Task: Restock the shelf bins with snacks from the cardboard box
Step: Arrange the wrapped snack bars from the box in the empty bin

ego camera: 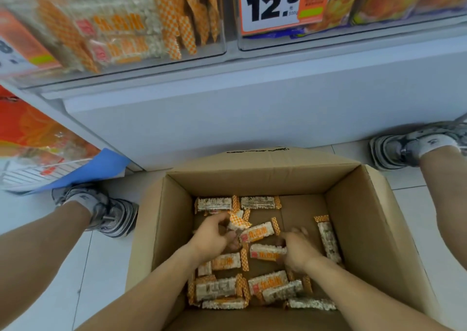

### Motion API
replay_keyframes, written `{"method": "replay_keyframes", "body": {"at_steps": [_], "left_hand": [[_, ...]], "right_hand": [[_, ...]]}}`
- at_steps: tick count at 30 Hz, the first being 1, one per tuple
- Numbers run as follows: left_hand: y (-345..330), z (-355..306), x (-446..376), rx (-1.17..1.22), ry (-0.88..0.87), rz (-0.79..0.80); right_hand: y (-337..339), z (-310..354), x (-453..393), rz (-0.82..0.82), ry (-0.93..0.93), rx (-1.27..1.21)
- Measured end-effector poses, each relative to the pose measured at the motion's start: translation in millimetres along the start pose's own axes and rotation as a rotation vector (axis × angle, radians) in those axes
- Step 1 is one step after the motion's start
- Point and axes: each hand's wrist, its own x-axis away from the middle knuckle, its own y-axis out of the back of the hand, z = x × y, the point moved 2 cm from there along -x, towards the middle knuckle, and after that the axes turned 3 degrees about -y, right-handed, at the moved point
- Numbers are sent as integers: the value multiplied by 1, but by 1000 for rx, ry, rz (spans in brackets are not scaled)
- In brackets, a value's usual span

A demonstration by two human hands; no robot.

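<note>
Snacks [256, 234] lie loose on the cardboard box [353, 219] floor, so both hands are down inside gathering. Left hand [214, 237] curled round a packet just past its fingertips; right hand [298, 251] gripping one at its thumb side. Shelf bin [121, 60] sits well above both hands, likely next stop, already fairly full

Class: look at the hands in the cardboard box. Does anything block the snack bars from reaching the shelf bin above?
Nothing visible does. Both the left hand and right hand already grip snack bars in the open cardboard box. The shelf bin lies above, across open space.
</note>
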Motion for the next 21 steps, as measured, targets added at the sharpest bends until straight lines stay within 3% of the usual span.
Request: {"method": "replay_keyframes", "body": {"at_steps": [2,4,7,12,15,21], "left_hand": [[4,-12,10,82,14,28],[8,-27,23,322,44,61],[16,-55,45,548,52,37],[36,-80,90,167,-226,-87],[45,-86,122,94,-365,-121],[70,-103,171,101,-376,-140]], "right_hand": [[20,1,4,9,-35,-121],[46,1,11,22,-38,-213],[87,0,33,-47,53,-301],[138,6,94,-137,204,-542],[157,11,125,-151,264,-592],[192,31,181,-160,363,-694]]}}
